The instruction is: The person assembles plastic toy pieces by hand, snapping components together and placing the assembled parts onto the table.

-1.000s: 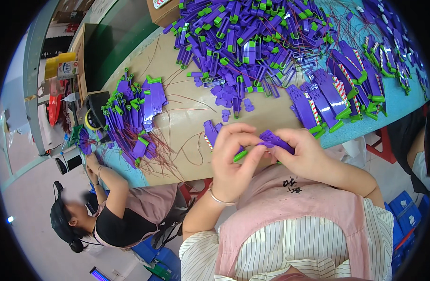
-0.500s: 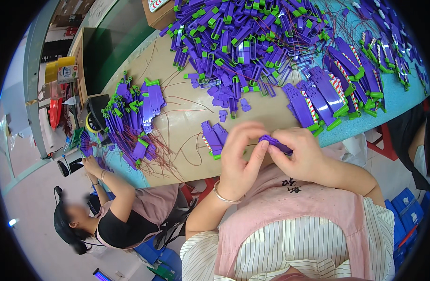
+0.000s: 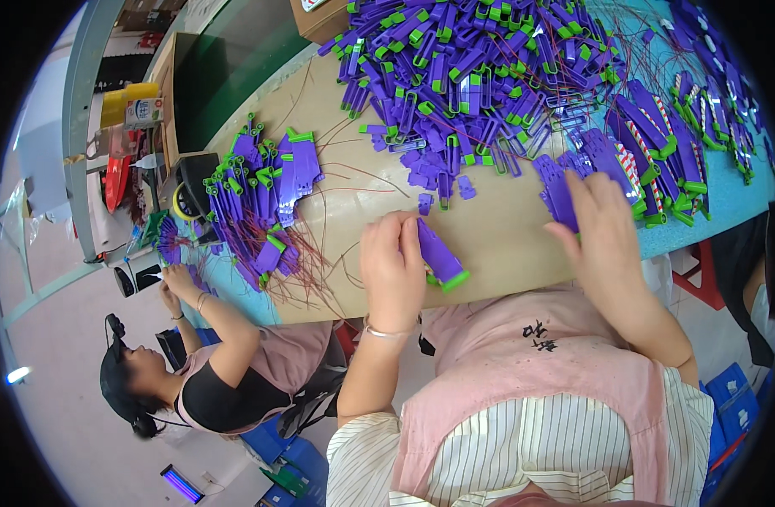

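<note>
My left hand [image 3: 394,269] is closed on a flat purple plastic piece with a green end [image 3: 439,255]. The piece slants down to the right, its green end toward me near the table's front edge. My right hand [image 3: 607,232] is over the left end of a row of similar purple pieces, with thumb and fingers apart. Its fingers reach the edge of a purple piece [image 3: 557,196], and part of that piece is hidden behind the hand. Beside it lie more purple pieces with green ends and red-and-white striped edges [image 3: 630,169].
A large heap of purple and green parts [image 3: 463,76] covers the back of the table [image 3: 353,182]. To the left is a cluster of purple pieces with thin red wires [image 3: 265,203], near a tape roll [image 3: 184,203]. A co-worker [image 3: 227,363] sits at the left. A cardboard box [image 3: 320,21] stands behind.
My hands, together over a small purple piece before, have moved apart. The left now holds a purple piece with a green end; the right has moved to the row at right. The view has shifted slightly.
</note>
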Motion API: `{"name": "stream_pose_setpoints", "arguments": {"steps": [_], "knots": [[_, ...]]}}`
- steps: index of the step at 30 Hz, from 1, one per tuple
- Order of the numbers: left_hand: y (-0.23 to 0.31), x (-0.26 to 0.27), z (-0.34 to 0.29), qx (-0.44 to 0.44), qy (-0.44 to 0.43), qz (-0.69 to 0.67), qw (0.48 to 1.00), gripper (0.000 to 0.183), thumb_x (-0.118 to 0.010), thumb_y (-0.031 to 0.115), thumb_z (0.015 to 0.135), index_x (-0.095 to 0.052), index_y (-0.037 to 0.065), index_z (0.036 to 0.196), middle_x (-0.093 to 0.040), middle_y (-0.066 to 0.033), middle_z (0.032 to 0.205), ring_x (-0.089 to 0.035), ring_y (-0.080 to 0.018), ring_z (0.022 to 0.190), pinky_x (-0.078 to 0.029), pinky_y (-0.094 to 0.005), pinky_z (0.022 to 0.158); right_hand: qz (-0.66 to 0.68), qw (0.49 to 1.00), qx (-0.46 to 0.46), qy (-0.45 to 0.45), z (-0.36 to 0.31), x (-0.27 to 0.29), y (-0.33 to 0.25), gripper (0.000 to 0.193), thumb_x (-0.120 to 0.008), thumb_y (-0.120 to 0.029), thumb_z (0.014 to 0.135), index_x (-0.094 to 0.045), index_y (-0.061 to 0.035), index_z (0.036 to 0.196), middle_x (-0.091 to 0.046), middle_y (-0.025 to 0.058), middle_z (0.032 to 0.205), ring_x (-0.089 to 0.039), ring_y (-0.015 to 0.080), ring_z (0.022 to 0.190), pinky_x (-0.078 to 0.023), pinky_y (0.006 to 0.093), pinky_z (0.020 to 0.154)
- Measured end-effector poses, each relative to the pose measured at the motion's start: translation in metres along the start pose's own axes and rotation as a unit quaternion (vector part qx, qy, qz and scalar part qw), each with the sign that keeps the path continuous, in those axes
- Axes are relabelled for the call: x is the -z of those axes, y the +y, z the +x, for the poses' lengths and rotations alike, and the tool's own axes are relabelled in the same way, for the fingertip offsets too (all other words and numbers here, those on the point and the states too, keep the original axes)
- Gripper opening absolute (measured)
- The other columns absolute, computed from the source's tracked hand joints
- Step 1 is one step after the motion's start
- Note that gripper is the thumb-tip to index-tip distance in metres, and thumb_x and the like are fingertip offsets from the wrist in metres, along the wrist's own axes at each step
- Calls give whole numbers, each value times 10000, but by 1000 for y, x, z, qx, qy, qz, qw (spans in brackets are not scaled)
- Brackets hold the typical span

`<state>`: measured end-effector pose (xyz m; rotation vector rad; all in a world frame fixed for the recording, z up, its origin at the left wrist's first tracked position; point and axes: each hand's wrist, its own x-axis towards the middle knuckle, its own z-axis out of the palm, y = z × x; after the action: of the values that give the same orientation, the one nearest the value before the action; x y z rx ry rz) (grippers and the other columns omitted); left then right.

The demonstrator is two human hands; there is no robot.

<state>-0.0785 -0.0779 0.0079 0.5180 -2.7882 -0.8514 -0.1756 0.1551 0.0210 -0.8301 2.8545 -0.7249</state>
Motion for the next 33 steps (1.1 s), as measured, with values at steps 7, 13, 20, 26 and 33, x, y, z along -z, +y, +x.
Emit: {"name": "stream_pose_setpoints", "arguments": {"steps": [7, 13, 20, 26, 33], "knots": [[23, -28, 27, -62, 66, 72, 993, 178, -712, 108, 788, -615, 50, 927, -553, -79, 725, -518, -261, 716, -420, -393, 651, -25, 1000, 3, -8, 0, -8, 4, 462, -725, -15, 698, -551, 14, 1125, -536, 167, 972, -527, 356, 930, -440, 418, 801], [24, -24, 20, 75, 0, -108, 991, 127, -628, 113, 895, -623, 54, 1008, -640, -85, 676, -637, -203, 653, -496, -330, 581, 307, 949, 0, -78, -3, -6, 1, 292, -624, -8, 819, -540, 14, 1098, -580, 149, 907, -587, 349, 866, -459, 406, 723], [53, -10, -6, 112, -69, -537, 834, 198, -553, 61, 956, -503, 14, 1142, -650, -118, 980, -616, -154, 790, -512, -264, 710, 700, 644, -185, -247, 2, -10, -11, 212, -519, -181, 994, -591, 16, 960, -638, 72, 835, -649, 148, 662, -522, 257, 540], [47, -9, -13, 89, -136, -503, 849, 452, -590, 10, 925, -463, 16, 1359, -622, -80, 1015, -593, -105, 759, -505, -236, 686, 705, 652, -154, -231, 3, -12, -11, 229, -514, -180, 998, -581, 36, 963, -631, 78, 806, -639, 155, 643, -525, 273, 567], [49, -1, -4, 103, -111, -495, 855, 464, -584, -11, 919, -472, 8, 1370, -597, -70, 985, -591, -103, 761, -508, -227, 664, 706, 655, -151, -221, -5, -19, -13, 247, -517, -210, 992, -569, 31, 979, -632, 90, 791, -632, 161, 599, -521, 278, 552]]}}
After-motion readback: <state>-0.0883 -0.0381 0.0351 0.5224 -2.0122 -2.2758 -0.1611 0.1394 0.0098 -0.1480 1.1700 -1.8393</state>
